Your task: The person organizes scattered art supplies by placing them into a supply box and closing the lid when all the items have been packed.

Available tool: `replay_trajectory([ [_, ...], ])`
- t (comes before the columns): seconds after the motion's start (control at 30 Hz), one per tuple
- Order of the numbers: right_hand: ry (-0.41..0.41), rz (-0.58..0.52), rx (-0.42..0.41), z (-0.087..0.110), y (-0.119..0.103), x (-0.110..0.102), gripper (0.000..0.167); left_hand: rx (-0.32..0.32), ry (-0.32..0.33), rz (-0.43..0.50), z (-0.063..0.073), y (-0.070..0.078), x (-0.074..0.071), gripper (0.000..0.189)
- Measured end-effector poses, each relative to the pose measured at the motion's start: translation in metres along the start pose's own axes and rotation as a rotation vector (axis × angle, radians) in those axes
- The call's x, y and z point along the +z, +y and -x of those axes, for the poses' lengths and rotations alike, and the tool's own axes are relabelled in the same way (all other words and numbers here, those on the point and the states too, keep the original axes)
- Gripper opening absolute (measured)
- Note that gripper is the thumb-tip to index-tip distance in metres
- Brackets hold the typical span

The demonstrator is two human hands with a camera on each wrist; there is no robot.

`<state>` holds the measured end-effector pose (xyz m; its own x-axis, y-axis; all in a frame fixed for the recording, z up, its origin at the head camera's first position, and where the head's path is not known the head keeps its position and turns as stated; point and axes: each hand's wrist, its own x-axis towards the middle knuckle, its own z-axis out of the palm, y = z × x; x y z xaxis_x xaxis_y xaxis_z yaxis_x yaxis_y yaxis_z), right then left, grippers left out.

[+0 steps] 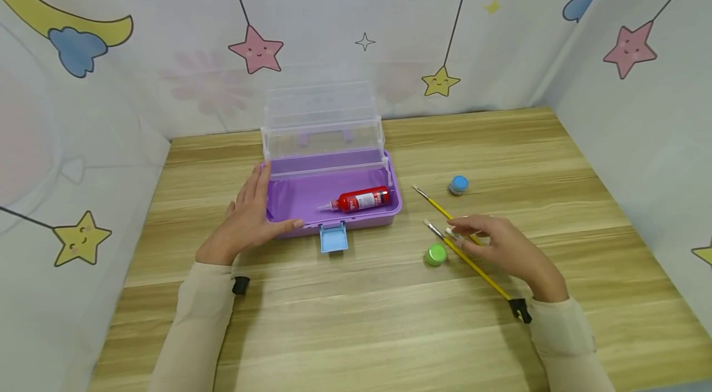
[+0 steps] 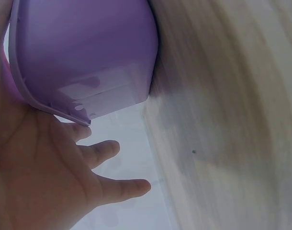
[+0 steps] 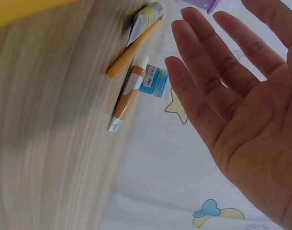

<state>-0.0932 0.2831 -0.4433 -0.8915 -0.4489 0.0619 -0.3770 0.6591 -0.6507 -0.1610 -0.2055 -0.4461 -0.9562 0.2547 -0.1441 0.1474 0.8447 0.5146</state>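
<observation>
A purple plastic box (image 1: 295, 194) stands with its clear lid raised. Against its left side rests my left hand (image 1: 245, 219), thumb along the front rim; in the left wrist view its fingers stretch out straight beside the wall. Inside the box lies a red bottle (image 1: 364, 200) with a pointed clear nozzle. My right hand (image 1: 506, 247) hovers over two yellow-handled paintbrushes (image 1: 483, 273), fingers loosely extended. In the right wrist view, an orange-brown paint tube (image 3: 129, 91) and a second, pale tube (image 3: 146, 20) lie beyond the fingers, apart from them.
A green-lidded jar (image 1: 436, 255) sits left of the right hand, and a blue-lidded jar (image 1: 458, 185) stands behind it. The box's blue latch (image 1: 334, 238) hangs down in front. Cartoon-printed white cloth (image 1: 322, 27) borders the wooden table (image 1: 345, 330) at the back and sides.
</observation>
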Motion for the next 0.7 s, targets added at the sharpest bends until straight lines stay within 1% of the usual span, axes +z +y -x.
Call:
replay_trajectory([
  [0.3, -0.024, 0.237, 0.026, 0.004, -0.017, 0.007, 0.034, 0.006, 0.005, -0.004, 0.0, -0.001, 0.0, 0.134],
  [0.47, -0.032, 0.312, 0.043, 0.002, -0.02, 0.014, 0.033, 0.005, 0.006, -0.003, 0.0, -0.002, 0.0, 0.134],
  [0.7, -0.022, 0.394, 0.046, -0.002, -0.022, 0.019, 0.028, 0.005, 0.005, -0.007, -0.001, -0.002, 0.0, 0.134],
])
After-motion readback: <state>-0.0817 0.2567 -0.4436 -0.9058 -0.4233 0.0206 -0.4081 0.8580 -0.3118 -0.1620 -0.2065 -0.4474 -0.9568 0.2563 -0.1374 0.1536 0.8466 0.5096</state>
